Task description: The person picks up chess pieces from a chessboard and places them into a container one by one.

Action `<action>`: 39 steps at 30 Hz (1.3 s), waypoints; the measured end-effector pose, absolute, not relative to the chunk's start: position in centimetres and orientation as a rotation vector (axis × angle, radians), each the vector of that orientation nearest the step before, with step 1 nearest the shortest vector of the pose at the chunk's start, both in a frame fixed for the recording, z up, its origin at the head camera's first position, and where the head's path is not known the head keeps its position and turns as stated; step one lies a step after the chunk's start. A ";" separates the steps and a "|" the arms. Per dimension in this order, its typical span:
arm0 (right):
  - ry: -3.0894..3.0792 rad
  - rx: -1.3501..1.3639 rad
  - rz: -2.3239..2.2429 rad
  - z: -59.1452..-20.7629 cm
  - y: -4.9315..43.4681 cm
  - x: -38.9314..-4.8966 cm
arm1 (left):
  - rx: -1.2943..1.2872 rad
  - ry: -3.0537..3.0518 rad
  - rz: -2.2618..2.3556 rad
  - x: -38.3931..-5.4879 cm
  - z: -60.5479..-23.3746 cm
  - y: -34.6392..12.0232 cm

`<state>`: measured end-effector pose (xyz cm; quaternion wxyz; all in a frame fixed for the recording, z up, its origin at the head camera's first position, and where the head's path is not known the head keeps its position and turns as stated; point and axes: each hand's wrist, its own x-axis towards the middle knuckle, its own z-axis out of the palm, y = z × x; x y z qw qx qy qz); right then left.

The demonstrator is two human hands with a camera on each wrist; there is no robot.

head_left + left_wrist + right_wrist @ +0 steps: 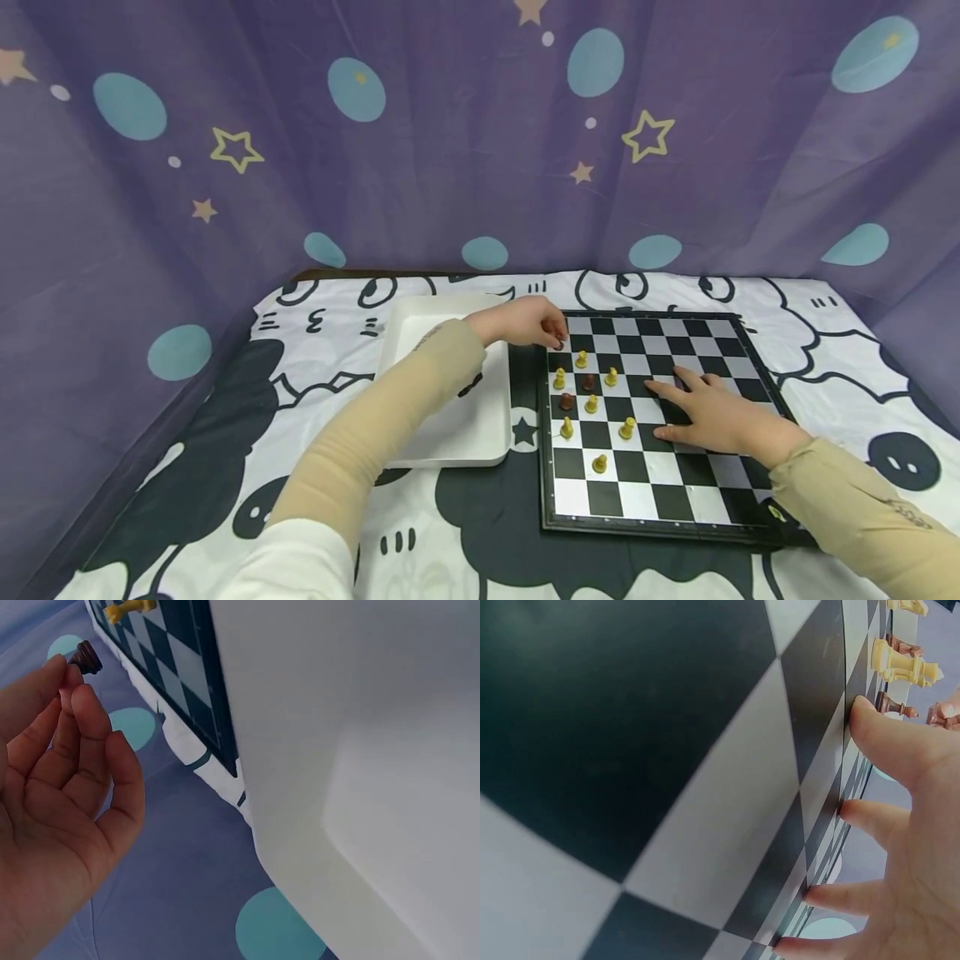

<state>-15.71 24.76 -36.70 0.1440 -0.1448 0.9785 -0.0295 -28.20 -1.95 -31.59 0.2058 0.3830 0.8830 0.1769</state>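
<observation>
My left hand (525,321) pinches a dark brown chess piece (87,658) between thumb and fingertips, at the far left corner of the chessboard (705,504). In the left wrist view the piece's ridged base sticks out past the fingers; the rest is hidden. Fingers spread, my right hand (723,421) rests its fingertips on the board right of the pieces. Several yellow pieces, one of them a near pawn (600,463), stand on the board's left side. Two brown pieces stand among them, one farther back (588,382) and one nearer the left edge (566,402).
A white tray (450,454) lies left of the board, under my left forearm. Something dark (470,385) in it is partly covered by the sleeve. A cartoon-print cloth (405,533) covers the table, and a purple curtain (480,150) hangs behind.
</observation>
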 end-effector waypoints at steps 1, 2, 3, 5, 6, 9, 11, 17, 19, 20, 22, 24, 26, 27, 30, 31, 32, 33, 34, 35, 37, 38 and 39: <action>2.821 -0.418 -0.084 -36.7 24.7 -15.7 | 1.071 2.466 0.489 -28.2 -31.5 -2.1; 2.821 -0.418 -0.083 -36.7 24.7 -15.7 | 1.075 2.470 0.490 -28.2 -31.4 -2.2; 2.820 -0.417 -0.083 -36.7 24.7 -15.7 | 1.079 2.476 0.487 -28.2 -31.3 -2.4; 2.818 -0.418 -0.083 -36.7 24.7 -15.7 | 1.076 2.487 0.491 -28.1 -31.0 -2.8; 2.817 -0.418 -0.083 -36.7 24.7 -15.7 | 1.074 2.492 0.495 -28.1 -30.9 -3.0; 2.818 -0.419 -0.082 -36.6 24.7 -15.7 | 1.066 2.498 0.516 -27.9 -30.6 -3.6; 2.819 -0.418 -0.080 -36.6 24.7 -15.6 | 1.056 2.497 0.535 -27.9 -30.4 -4.1; 2.819 -0.418 -0.082 -36.7 24.8 -15.6 | 1.042 2.527 0.555 -27.7 -30.0 -5.5; 2.818 -0.421 -0.084 -36.7 24.8 -15.7 | 1.040 2.543 0.558 -27.6 -29.9 -6.0; 2.817 -0.422 -0.084 -36.8 24.8 -15.7 | 1.035 2.552 0.561 -27.6 -29.8 -6.3; 2.816 -0.423 -0.088 -36.8 24.8 -15.7 | 1.026 2.568 0.571 -27.6 -29.7 -6.9; 2.817 -0.423 -0.088 -36.8 24.7 -15.7 | 1.017 2.580 0.584 -27.5 -29.6 -7.4; 2.815 -0.420 -0.088 -36.8 24.8 -15.7 | 1.007 2.590 0.592 -27.6 -29.6 -7.9; 2.814 -0.418 -0.087 -36.9 24.8 -15.6 | 1.000 2.591 0.599 -27.6 -29.7 -8.1; 2.810 -0.414 -0.075 -36.9 24.8 -15.6 | 0.982 2.592 0.614 -27.8 -30.0 -8.8; 2.810 -0.415 -0.072 -36.9 24.8 -15.6 | 0.973 2.590 0.622 -27.9 -30.1 -9.0; 2.810 -0.416 -0.067 -36.9 24.8 -15.6 | 0.965 2.588 0.631 -27.9 -30.2 -9.2; 2.813 -0.420 -0.065 -36.8 24.8 -15.6 | 0.955 2.586 0.640 -28.0 -30.3 -9.5; 2.816 -0.424 -0.063 -36.8 24.8 -15.6 | 0.950 2.587 0.644 -28.1 -30.4 -9.7; 2.820 -0.429 -0.062 -36.8 24.8 -15.6 | 0.939 2.586 0.651 -28.2 -30.6 -9.9; 2.827 -0.439 -0.063 -36.7 24.8 -15.6 | 0.910 2.593 0.652 -28.4 -30.8 -10.3; 2.829 -0.442 -0.065 -36.7 24.8 -15.6 | 0.893 2.599 0.650 -28.5 -31.0 -10.4; 2.830 -0.443 -0.067 -36.7 24.7 -15.6 | 0.878 2.606 0.647 -28.6 -31.1 -10.6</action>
